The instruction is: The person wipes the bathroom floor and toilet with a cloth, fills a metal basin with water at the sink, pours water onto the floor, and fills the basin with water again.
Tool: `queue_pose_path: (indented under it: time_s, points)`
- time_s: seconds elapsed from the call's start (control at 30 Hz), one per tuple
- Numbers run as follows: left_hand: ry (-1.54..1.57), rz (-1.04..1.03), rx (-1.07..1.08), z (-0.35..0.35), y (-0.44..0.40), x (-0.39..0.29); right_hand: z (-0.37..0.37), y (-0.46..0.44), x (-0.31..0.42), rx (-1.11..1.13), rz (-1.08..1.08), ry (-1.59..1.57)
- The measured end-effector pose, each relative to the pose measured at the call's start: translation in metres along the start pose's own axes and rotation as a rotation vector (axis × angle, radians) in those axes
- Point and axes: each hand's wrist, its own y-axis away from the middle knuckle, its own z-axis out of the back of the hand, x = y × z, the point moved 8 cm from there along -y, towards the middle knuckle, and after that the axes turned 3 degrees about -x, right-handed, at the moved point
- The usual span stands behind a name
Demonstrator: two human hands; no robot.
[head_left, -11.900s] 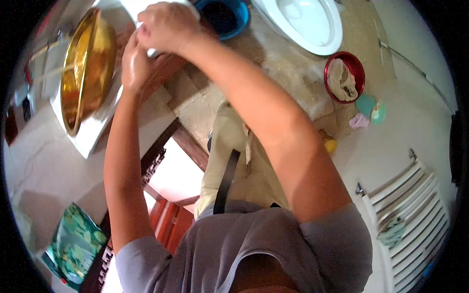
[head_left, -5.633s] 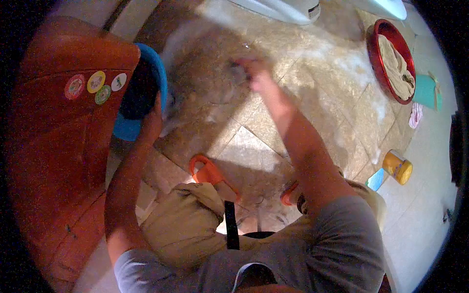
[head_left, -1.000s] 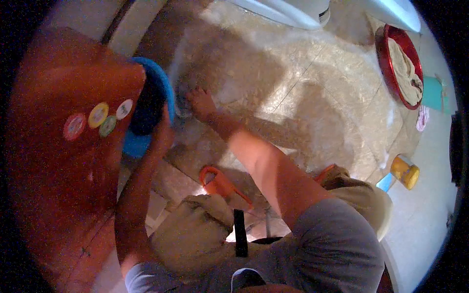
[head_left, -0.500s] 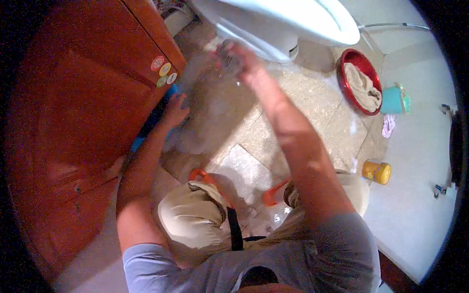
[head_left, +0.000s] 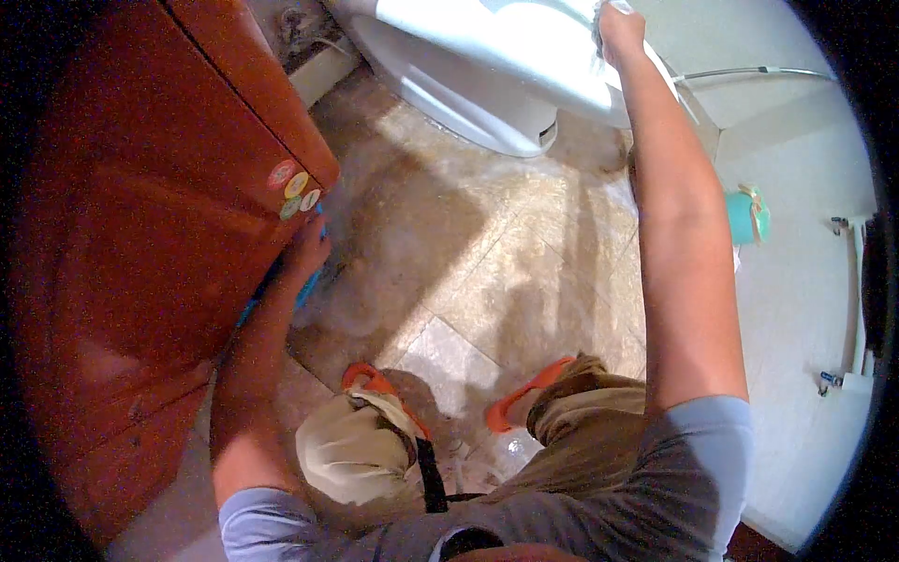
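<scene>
Below you spreads the tiled floor point(head_left: 524, 253), with the reddish-brown cabinet point(head_left: 159, 262) on your left and the white toilet point(head_left: 506, 70) ahead. The blue basin point(head_left: 308, 289) sits beside the cabinet, partly hidden by it and your arm; the teal container point(head_left: 746, 217) stands near the right wall. Your feet wear orange slippers point(head_left: 508, 413). Your left hand point(head_left: 307, 251) is at the basin's edge; you cannot tell whether its fingers clamp it. Your right hand point(head_left: 623, 36) is at the toilet's rim, fingers curled over a greyish pad point(head_left: 598, 39), mostly hidden. Round stickers point(head_left: 281, 174) dot the cabinet's corner.
</scene>
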Motion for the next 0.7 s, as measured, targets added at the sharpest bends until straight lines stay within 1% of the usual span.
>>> queue_pose_path:
  time_s: [0.03, 0.07, 0.13, 0.17, 0.2, 0.27, 0.3, 0.33, 0.37, 0.4, 0.43, 0.47, 0.53, 0.6, 0.63, 0.67, 0.7]
  points:
    - [-0.035, 0.012, 0.0, 0.002, 0.001, -0.003, -0.001, -0.009, -0.013, -0.034, 0.059, 0.033]
    - [-0.053, -0.021, -0.055, 0.006, 0.003, -0.008, -0.001, -0.018, -0.024, -0.07, 0.118, 0.066]
    - [-0.092, -0.087, -0.157, 0.01, 0.013, -0.015, 0.001, -0.014, -0.043, -0.065, 0.031, 0.019]
    - [-0.068, -0.086, -0.206, 0.007, 0.015, -0.011, 0.003, -0.012, -0.05, -0.065, -0.009, -0.008]
    - [-0.05, -0.086, -0.244, 0.005, 0.018, -0.007, -0.004, -0.021, -0.056, 0.091, 0.055, 0.048]
    - [0.043, -0.042, -0.228, 0.006, 0.023, -0.002, -0.022, -0.031, -0.066, 0.404, 0.212, 0.15]
    - [0.113, 0.012, -0.146, 0.014, 0.033, -0.006, -0.019, 0.012, -0.032, 0.383, 0.152, 0.087]
    - [0.132, 0.054, -0.067, 0.006, 0.044, 0.001, -0.015, 0.073, 0.024, 0.366, 0.083, 0.022]
    - [0.148, 0.096, 0.012, -0.002, 0.056, 0.008, -0.013, 0.111, 0.057, 0.347, 0.144, 0.017]
    - [0.116, 0.115, 0.092, -0.028, 0.057, 0.025, -0.016, 0.132, 0.063, 0.277, 0.252, -0.098]
    - [0.086, 0.114, 0.214, -0.032, 0.037, 0.026, -0.024, 0.124, 0.049, 0.312, 0.407, -0.028]
    - [0.111, 0.159, 0.272, -0.038, 0.042, 0.036, -0.034, 0.138, 0.042, 0.362, 0.598, 0.013]
    - [0.162, 0.236, 0.37, -0.035, 0.046, 0.034, -0.059, 0.194, 0.001, 0.596, 0.078, -0.276]
    - [0.113, 0.276, 0.446, -0.035, 0.055, 0.039, -0.062, 0.248, -0.033, 0.521, 0.414, 0.211]
    - [0.089, 0.298, 0.488, -0.032, 0.061, 0.038, -0.066, 0.274, -0.04, 0.449, 0.556, 0.058]
    - [0.078, 0.242, 0.472, -0.017, 0.061, 0.027, -0.064, 0.302, -0.054, 0.364, 0.693, -0.089]
    - [0.07, 0.195, 0.462, 0.002, 0.06, 0.014, -0.082, 0.32, -0.134, 0.406, 0.64, 0.072]
